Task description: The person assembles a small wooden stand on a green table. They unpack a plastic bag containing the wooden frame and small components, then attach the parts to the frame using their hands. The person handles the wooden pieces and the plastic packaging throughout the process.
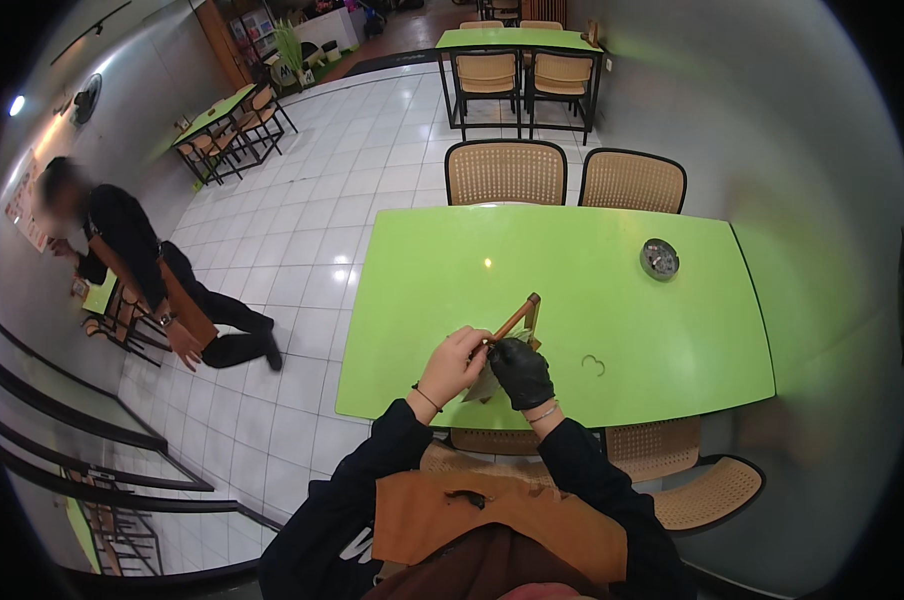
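Note:
Over the near edge of the green table (452, 270), my two hands meet at a small brown wooden frame (517, 317). Its bars form a narrow angle pointing up and away from me. My bare left hand (454, 365) is closed, fingertips pinching the lower end of the frame. A black glove covers my right hand (521, 374), which is curled shut against the same frame. Below and between the hands a pale, flat piece (482, 386) shows in part; what it is I cannot tell. Right of the glove, a dark curved mark (594, 366) lies on the tabletop.
A round ashtray (660, 259) sits at the table's far right. Cane-backed chairs (506, 172) line the far side, and more chairs (707, 493) stand close by me. On the left, a person (162, 265) in dark clothes and an orange apron stands on the tiled floor.

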The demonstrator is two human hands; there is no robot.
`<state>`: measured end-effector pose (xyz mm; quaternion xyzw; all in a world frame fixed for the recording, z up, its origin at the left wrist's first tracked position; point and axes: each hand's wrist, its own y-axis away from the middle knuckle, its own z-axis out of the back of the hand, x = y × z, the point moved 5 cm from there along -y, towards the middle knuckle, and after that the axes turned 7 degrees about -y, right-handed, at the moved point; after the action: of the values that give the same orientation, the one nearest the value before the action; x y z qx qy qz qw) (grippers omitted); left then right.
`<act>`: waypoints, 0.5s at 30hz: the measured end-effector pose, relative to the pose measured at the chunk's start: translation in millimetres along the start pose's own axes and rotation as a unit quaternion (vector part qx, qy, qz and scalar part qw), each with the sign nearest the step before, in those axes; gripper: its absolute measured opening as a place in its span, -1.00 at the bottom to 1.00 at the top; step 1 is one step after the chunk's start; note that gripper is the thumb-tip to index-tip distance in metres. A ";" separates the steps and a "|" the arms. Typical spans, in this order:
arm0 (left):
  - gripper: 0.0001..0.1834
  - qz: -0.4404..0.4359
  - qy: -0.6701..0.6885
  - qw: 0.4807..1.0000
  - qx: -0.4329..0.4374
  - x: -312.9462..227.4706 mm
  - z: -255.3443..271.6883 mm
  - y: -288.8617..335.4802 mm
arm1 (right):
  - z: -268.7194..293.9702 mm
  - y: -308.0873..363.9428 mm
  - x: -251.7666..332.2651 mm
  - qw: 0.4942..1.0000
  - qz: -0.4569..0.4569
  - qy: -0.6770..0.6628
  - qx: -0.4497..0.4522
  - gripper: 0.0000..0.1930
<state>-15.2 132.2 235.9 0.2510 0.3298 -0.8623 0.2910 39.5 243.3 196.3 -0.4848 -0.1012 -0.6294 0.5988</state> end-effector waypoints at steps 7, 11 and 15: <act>-0.93 -0.027 -0.059 0.998 0.015 -4.0 1.0 2.2 | -0.6 1.5 -5.4 0.998 -0.018 -0.044 -0.034 -0.89; -0.96 -0.004 -0.050 0.999 -0.002 -0.6 -0.4 3.0 | -4.0 11.0 -30.7 0.968 -0.140 -0.206 -0.034 -0.87; -0.95 -0.007 -0.026 1.000 0.005 4.7 -2.1 1.7 | 1.0 10.5 -37.0 0.952 -0.127 -0.279 -0.013 -0.87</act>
<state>-16.9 131.1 230.9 0.2276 0.3193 -0.8722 0.2924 42.0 265.5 165.0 -0.6319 -0.3174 -0.5411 0.4551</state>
